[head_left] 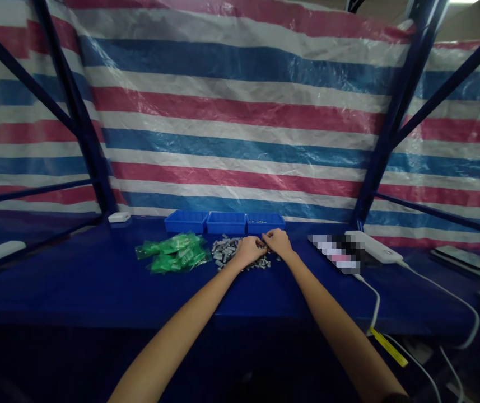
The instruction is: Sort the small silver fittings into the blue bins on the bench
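- Fingers of the left hand and right hand are bent close together; whether anything is gripped cannot be told.
- Grey pieces and small bits, too jumbled to be counted, are partly hidden by the hands.
- Three bins are lined up behind.

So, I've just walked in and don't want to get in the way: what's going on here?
A person is handling small parts at a blue table. The left grip and right grip are close together over grey pieces and small shiny bits; what they hold is too small to tell. Green packets lie left of the pile. Three blue trays stand behind; the right one shows some small items.
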Motion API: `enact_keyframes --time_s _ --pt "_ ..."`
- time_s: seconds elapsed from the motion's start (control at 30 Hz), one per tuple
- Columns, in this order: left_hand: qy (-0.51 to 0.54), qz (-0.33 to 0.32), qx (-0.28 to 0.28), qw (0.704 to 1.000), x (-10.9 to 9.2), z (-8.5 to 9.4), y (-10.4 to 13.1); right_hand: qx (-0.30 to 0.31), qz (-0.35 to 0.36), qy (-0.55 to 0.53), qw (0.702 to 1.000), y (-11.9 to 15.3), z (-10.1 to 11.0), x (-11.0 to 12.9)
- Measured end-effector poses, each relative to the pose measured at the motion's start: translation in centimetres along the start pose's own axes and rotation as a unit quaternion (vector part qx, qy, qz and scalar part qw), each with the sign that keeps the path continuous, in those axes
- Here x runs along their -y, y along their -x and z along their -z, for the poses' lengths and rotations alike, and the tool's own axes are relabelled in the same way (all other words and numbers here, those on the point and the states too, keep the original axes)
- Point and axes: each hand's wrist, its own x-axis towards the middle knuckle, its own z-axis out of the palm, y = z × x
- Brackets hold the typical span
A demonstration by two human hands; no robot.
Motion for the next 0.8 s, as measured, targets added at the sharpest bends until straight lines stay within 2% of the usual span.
enact_keyframes --time_s 0.27,0.37,0.43,0.53,0.6,0.8 --pt "0.092 -0.015 -0.011 0.996 0.8 -0.3 -0.3 -0.019 -0.013 -0.052 0.998 0.2 0.5 0.1" --pt "0.097 -0.021 -0.052 0.994 0.5 -0.1 -0.2 -0.021 -0.018 -0.071 0.997 0.2 0.5 0.1" --pt "0.107 -0.017 -0.099 0.989 0.3 0.2 -0.2 0.009 -0.024 -0.126 0.992 0.1 0.5 0.3" --pt "0.142 0.004 -0.153 0.978 0.2 0.6 -0.3 0.068 -0.030 -0.266 0.961 0.0 0.3 0.7" --pt "0.170 0.012 -0.171 0.971 0.2 0.7 -0.4 0.084 -0.035 -0.345 0.934 -0.1 0.3 1.0" --pt "0.202 0.005 -0.204 0.958 0.6 0.6 -0.8 0.104 -0.058 -0.457 0.881 0.0 0.1 1.1"
